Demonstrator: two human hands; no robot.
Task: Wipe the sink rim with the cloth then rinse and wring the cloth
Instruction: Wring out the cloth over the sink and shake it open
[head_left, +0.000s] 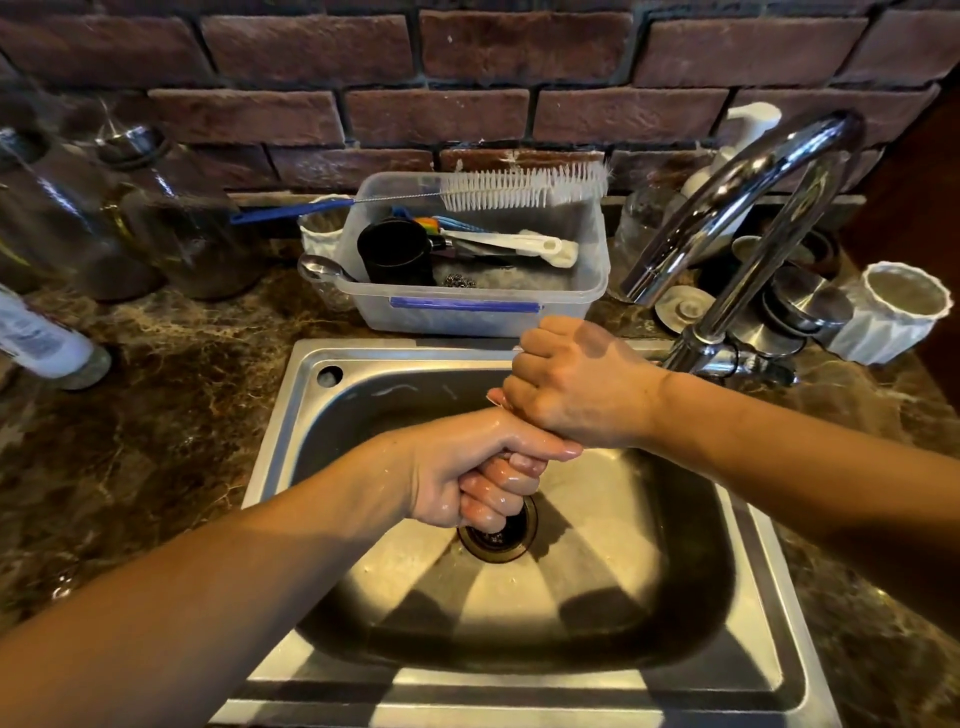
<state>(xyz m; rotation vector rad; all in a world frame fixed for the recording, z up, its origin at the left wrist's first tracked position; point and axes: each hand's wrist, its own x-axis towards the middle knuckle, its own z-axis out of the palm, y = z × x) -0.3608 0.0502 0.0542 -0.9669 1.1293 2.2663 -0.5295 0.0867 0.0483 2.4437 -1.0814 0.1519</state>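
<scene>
- The cloth (517, 349) is almost wholly hidden inside the two fists. Only a thin pale sliver shows at the far edge of the upper fist, and its colour and size are hard to make out.
- Both forearms are cut off by the lower frame edge.
- A labelled bottle (41, 338) at the left edge is only partly in frame and blurred.
- The white pump dispenser (748, 124) is partly covered by the chrome faucet (727, 208).
- The left hand (483, 473) is wet and closed tight into a fist around the cloth, just above the drain (498, 543).
- The right hand (571, 384) is also clenched on the cloth, back of the hand up. It sits on top of the left hand and touches it.
- Both hands are over the basin of the stainless sink (291, 415), which is set into a dark marbled countertop (171, 395).
- Behind the sink stands a clear plastic container (467, 317) holding a black cup (395, 249), with a white bottle brush (519, 187) lying across its top.
- Glass jars (171, 223) stand at the left and a white fluted cup (904, 306) at the right.
- A brick wall (436, 114) backs the counter.
</scene>
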